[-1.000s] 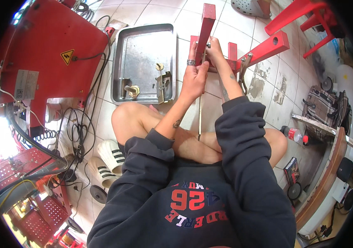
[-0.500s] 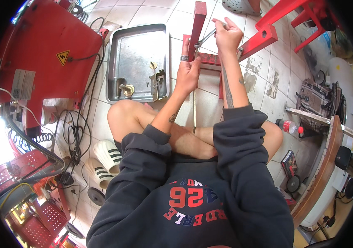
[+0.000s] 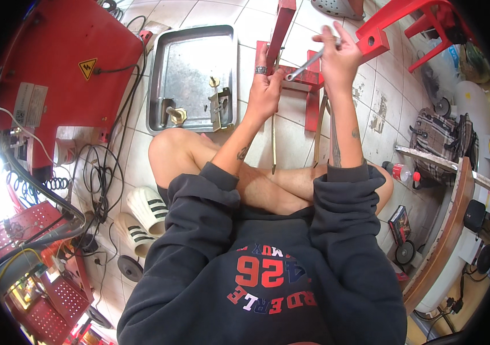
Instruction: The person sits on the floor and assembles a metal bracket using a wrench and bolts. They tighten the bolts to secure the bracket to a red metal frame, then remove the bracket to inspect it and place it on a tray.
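Red frame (image 3: pixel 305 80) before you, on the tiled floor (image 3: pixel 296 123): your left hand (image 3: pixel 264 92) is still at the foot of its post (image 3: pixel 281 26), fingers and thumb closed around the metal, one ringed finger lying up along it. Your right hand (image 3: pixel 341 60) has moved most. A second ago it was tucked in beside the left at the post; half a second ago it had the wrench (image 3: pixel 309 62) slanting to the post. Now it is farther to the right, fingers partly spread, with the wrench held loosely among them, its ring end lower, near your left thumb and just above the crossbar. Beside your right forearm a thin strip (image 3: pixel 320 132) now shows. The metal tray (image 3: pixel 187 63) on your left keeps its brass-coloured fitting (image 3: pixel 179 116) and bracket (image 3: pixel 219 109) as before.
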A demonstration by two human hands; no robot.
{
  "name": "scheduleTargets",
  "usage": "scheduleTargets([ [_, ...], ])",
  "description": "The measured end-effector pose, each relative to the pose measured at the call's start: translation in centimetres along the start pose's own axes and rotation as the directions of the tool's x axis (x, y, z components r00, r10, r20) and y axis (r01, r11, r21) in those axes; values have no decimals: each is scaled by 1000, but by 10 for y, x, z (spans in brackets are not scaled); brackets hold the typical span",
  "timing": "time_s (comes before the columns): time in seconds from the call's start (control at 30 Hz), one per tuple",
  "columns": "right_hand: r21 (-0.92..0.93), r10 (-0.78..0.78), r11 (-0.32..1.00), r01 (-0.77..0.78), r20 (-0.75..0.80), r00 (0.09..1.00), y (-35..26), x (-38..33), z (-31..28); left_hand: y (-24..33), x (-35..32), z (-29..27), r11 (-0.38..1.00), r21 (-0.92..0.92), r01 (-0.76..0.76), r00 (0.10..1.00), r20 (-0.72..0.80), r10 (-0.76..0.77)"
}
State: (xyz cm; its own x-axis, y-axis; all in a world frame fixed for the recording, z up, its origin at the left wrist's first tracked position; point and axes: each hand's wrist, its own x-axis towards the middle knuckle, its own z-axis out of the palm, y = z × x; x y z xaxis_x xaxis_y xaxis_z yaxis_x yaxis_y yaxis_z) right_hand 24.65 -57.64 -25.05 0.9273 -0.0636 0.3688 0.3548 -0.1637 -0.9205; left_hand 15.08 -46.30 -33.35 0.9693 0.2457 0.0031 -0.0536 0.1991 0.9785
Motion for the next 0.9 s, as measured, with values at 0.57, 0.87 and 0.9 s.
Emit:
scheduleTargets([
  [0.57,-221,-306,917,333,147,940,-19,-31,12,-5,3,3,996,-56,-76,997,24,77],
  [0.87,-227,-439,868,442,68,896,0,-79,19,-4,5,0,992,61,-114,993,-25,116],
  [0.9,-262,-497,825,501,86,863,1,-80,22,-7,6,1,983,96,-156,987,-25,159],
])
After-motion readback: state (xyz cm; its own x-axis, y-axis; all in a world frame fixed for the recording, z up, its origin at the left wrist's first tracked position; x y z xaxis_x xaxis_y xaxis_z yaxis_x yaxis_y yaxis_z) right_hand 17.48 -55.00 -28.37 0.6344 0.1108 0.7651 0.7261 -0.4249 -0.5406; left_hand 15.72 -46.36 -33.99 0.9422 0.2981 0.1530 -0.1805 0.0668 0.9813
